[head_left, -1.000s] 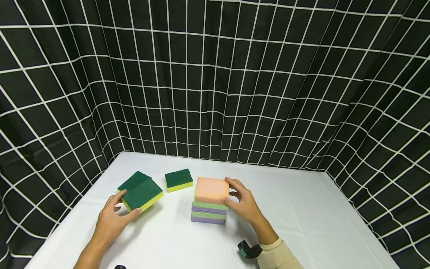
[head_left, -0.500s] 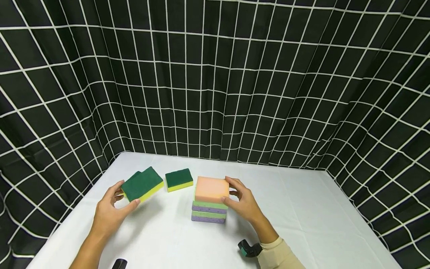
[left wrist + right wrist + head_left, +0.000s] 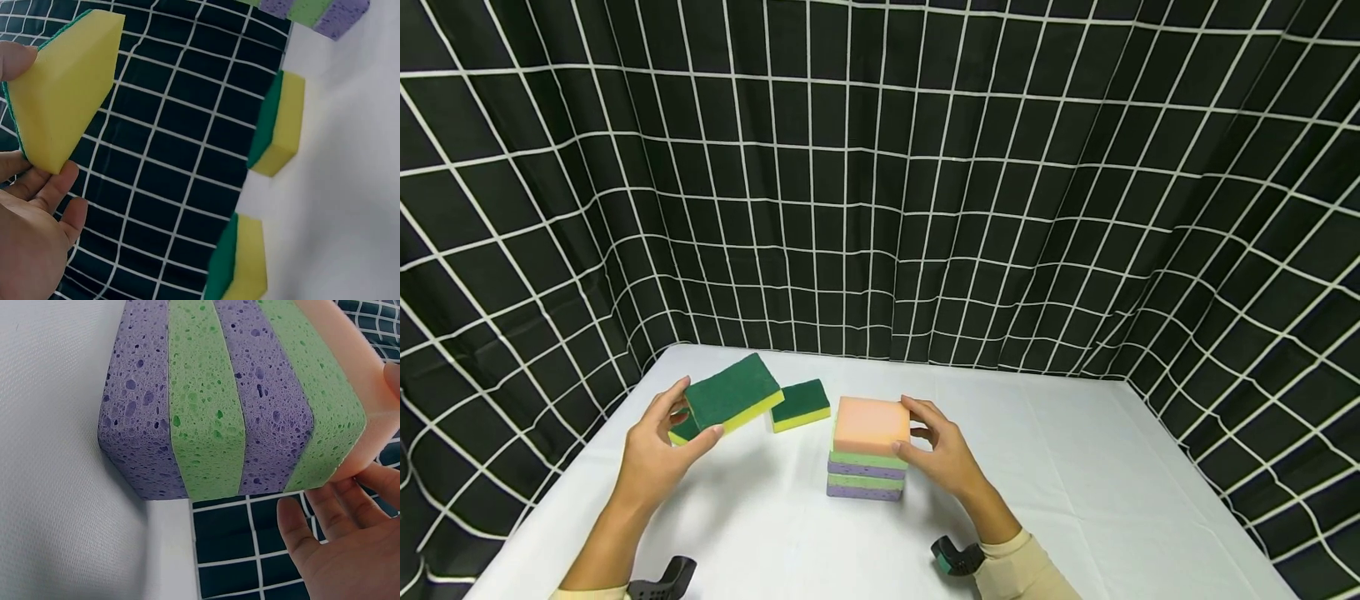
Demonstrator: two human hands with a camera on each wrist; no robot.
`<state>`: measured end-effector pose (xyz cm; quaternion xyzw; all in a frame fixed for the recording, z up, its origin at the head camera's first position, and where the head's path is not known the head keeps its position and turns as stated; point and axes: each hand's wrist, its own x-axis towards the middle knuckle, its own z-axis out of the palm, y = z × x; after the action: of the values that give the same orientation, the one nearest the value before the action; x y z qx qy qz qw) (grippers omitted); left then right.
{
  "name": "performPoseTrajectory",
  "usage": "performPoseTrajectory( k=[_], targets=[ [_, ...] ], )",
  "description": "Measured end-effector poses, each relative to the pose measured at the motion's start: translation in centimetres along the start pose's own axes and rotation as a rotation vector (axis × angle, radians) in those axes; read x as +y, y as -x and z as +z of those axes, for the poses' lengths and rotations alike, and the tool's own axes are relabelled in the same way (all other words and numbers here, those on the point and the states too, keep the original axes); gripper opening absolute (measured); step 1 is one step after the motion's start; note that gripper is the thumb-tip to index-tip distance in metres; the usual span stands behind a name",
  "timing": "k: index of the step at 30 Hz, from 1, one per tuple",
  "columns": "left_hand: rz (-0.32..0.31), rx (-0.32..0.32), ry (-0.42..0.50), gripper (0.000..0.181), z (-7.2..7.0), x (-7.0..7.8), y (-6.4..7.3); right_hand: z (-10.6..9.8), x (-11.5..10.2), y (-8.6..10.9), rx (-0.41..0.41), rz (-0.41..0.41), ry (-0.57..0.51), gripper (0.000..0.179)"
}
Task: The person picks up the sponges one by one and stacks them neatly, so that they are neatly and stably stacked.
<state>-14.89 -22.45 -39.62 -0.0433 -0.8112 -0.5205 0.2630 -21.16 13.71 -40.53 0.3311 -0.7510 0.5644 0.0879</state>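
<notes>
My left hand (image 3: pixel 651 462) pinches a green-and-yellow scouring sponge (image 3: pixel 733 390) by its near-left end and holds it tilted above the table. In the left wrist view its yellow underside (image 3: pixel 72 87) shows between thumb and fingers. A second scouring sponge (image 3: pixel 682 430) lies below it, partly hidden, and a third (image 3: pixel 802 400) lies to its right, green side up. My right hand (image 3: pixel 951 454) grips the right side of a peach sponge (image 3: pixel 872 423) on top of a stack. Beneath are alternating green (image 3: pixel 206 406) and purple (image 3: pixel 134 412) porous layers.
A white cloth covers the table (image 3: pixel 1037 467). Behind and at both sides hangs a black curtain (image 3: pixel 880 208) with a white grid. Dark wrist devices (image 3: pixel 957 557) sit at both wrists.
My left hand has raised its scouring sponge off the one below and carried it right and away from me. The right hand has stayed at the peach sponge.
</notes>
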Motion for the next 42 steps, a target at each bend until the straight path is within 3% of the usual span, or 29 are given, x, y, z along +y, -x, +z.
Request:
performPoseTrajectory(
  k=[23,42],
  targets=[
    [0.168,-0.187,0.225,0.079,4.0,3.1,-3.4,0.0,0.1,0.0,0.001,-0.008,-0.015,0.061],
    [0.136,-0.346,0.309,0.080,7.8,3.6,-4.0,0.0,-0.1,0.0,-0.001,-0.019,-0.008,0.061]
  ],
)
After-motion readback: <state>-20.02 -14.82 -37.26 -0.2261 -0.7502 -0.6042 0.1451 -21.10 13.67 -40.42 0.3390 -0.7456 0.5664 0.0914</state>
